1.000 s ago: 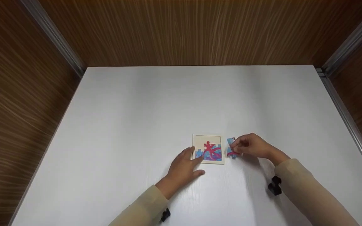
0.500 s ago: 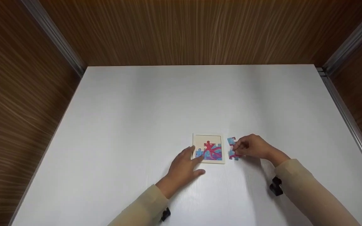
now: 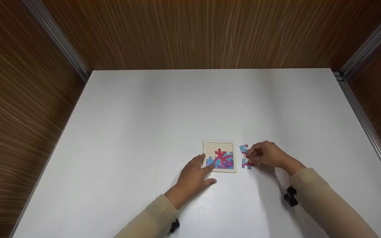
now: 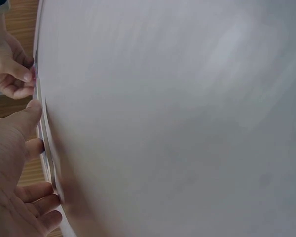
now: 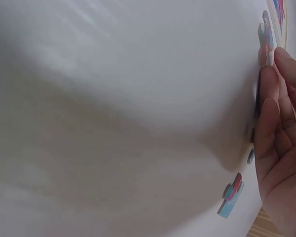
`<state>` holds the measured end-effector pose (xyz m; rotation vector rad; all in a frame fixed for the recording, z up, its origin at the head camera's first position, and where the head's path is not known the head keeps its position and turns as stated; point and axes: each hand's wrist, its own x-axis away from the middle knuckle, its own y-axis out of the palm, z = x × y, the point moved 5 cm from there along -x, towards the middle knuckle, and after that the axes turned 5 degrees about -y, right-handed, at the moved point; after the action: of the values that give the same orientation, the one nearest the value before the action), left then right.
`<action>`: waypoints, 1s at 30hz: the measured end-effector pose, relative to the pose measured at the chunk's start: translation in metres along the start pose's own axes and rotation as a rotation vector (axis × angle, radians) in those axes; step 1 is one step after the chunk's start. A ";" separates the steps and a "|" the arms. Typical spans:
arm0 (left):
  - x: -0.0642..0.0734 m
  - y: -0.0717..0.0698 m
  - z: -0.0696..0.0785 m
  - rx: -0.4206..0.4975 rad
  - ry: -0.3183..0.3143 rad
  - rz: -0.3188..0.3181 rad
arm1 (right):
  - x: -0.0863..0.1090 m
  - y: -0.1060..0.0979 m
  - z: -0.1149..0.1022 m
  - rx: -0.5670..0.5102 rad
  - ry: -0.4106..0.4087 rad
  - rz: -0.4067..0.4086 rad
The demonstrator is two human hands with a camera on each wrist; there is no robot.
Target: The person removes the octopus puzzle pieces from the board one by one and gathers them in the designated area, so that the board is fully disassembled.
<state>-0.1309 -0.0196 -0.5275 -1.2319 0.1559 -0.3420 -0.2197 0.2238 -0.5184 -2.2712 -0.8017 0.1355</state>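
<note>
My left hand (image 3: 192, 177) lies spread, its fingertips on the left and lower-left part of a square wooden puzzle tray (image 3: 219, 144). Several joined pieces (image 3: 223, 160) with a red octopus on blue and purple fill the tray's lower part. Right of the tray, my right hand (image 3: 268, 155) has thumb and fingers bent together, pinching a jigsaw piece mostly hidden by the fingers. Close to those fingertips lie a blue piece (image 3: 243, 148) and a blue-and-red piece (image 3: 246, 163). In the right wrist view, another blue-and-red piece (image 5: 231, 196) lies on the table beside the hand.
The pieces and tray lie on a wide white table (image 3: 164, 109). Brown wood-grain panels (image 3: 190, 36) enclose its back and sides, with metal rails in the corners. Small black devices (image 3: 290, 196) sit under both sleeves.
My right hand has shifted slightly right, and the blue-and-red piece by its fingertips has moved right, away from the tray, separating from the upper piece. My left hand has stayed on the tray.
</note>
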 end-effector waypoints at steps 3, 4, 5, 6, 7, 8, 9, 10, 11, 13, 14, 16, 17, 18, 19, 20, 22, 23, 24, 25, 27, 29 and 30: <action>0.000 0.000 0.001 0.002 -0.002 -0.004 | 0.000 0.000 0.001 -0.001 0.026 0.007; -0.001 0.000 0.001 0.004 -0.004 -0.004 | 0.000 0.000 0.001 -0.003 0.035 0.008; -0.001 0.000 0.001 0.008 -0.007 -0.004 | 0.000 0.000 0.001 -0.004 0.044 0.010; -0.001 0.000 0.001 0.012 -0.009 -0.003 | 0.000 0.000 0.001 -0.011 0.049 0.010; -0.001 0.000 0.001 0.016 -0.012 -0.001 | 0.000 0.000 0.001 -0.019 0.051 0.011; -0.001 0.000 0.001 0.020 -0.014 0.003 | -0.001 0.000 0.000 -0.025 0.048 0.011; -0.001 -0.001 0.002 0.025 -0.018 0.007 | -0.001 0.000 -0.001 -0.025 0.041 0.014; -0.002 -0.001 0.002 0.029 -0.022 0.011 | -0.002 0.000 -0.001 -0.026 0.033 0.018; -0.002 -0.001 0.002 0.032 -0.026 0.014 | -0.002 0.000 -0.002 -0.025 0.025 0.021; -0.003 0.000 0.002 0.033 -0.033 0.021 | -0.004 0.000 -0.004 -0.021 0.009 0.026; -0.003 0.001 0.002 0.032 -0.036 0.023 | -0.005 0.000 -0.005 -0.019 0.003 0.028; -0.004 0.002 0.002 0.025 -0.043 0.019 | -0.006 0.001 -0.007 -0.020 0.004 0.034; -0.004 0.002 0.003 0.021 -0.044 0.018 | -0.007 0.001 -0.008 -0.023 0.006 0.036; -0.004 0.003 0.003 0.012 -0.042 0.018 | -0.008 0.002 -0.010 -0.026 0.004 0.037; -0.004 0.003 0.004 0.001 -0.040 0.012 | -0.009 0.002 -0.011 -0.028 0.002 0.041; -0.004 0.003 0.004 -0.007 -0.037 0.008 | -0.010 0.002 -0.012 -0.030 0.001 0.045; -0.003 0.004 0.005 -0.020 -0.033 -0.006 | -0.012 0.003 -0.015 -0.035 -0.003 0.051; -0.003 0.004 0.005 -0.024 -0.032 -0.013 | -0.014 0.004 -0.016 -0.041 -0.006 0.053; -0.003 0.005 0.005 -0.030 -0.032 -0.021 | -0.015 0.005 -0.018 -0.044 -0.012 0.054; -0.003 0.005 0.006 -0.033 -0.033 -0.029 | -0.016 0.006 -0.019 -0.052 -0.015 0.055; -0.003 0.006 0.006 -0.038 -0.036 -0.041 | -0.020 0.008 -0.023 -0.075 -0.029 0.051; -0.003 0.006 0.006 -0.042 -0.035 -0.044 | -0.024 0.010 -0.026 -0.101 -0.046 0.043; -0.003 0.006 0.006 -0.043 -0.034 -0.046 | -0.026 0.012 -0.028 -0.110 -0.054 0.039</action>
<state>-0.1311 -0.0116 -0.5312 -1.2843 0.1066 -0.3592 -0.2256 0.1855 -0.5085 -2.3969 -0.8104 0.1749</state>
